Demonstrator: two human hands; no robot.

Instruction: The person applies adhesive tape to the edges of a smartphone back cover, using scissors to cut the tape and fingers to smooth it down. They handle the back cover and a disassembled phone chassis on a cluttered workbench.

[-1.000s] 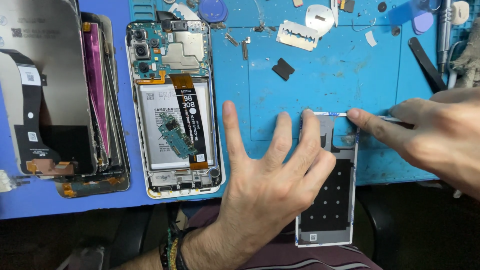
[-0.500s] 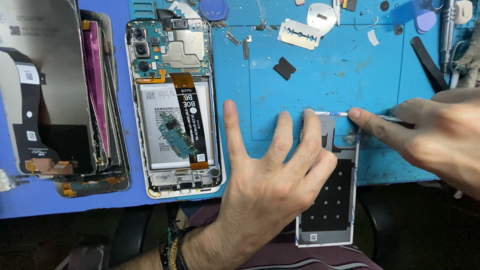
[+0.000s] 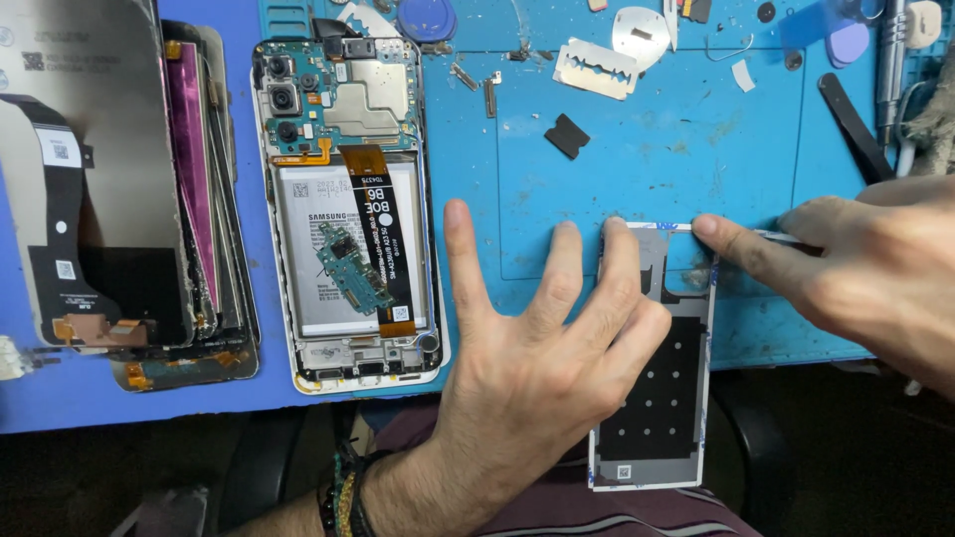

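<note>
Fingers (image 3: 587, 288) pin back cover (image 3: 657, 398), seemingly overhanging blue mat (image 3: 647, 169).

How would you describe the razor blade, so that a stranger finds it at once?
Look at the blue work mat and go to its far edge, right of the opened phone. There lies the razor blade, a flat silver rectangle. Unlike the round silver disc beside it and the small black square piece nearer the hands, it has notched ends.

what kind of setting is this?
Most likely a phone repair bench: an opened phone with its battery and boards bare, a stack of removed screens, and a blue work mat strewn with a razor blade and small parts.
</note>
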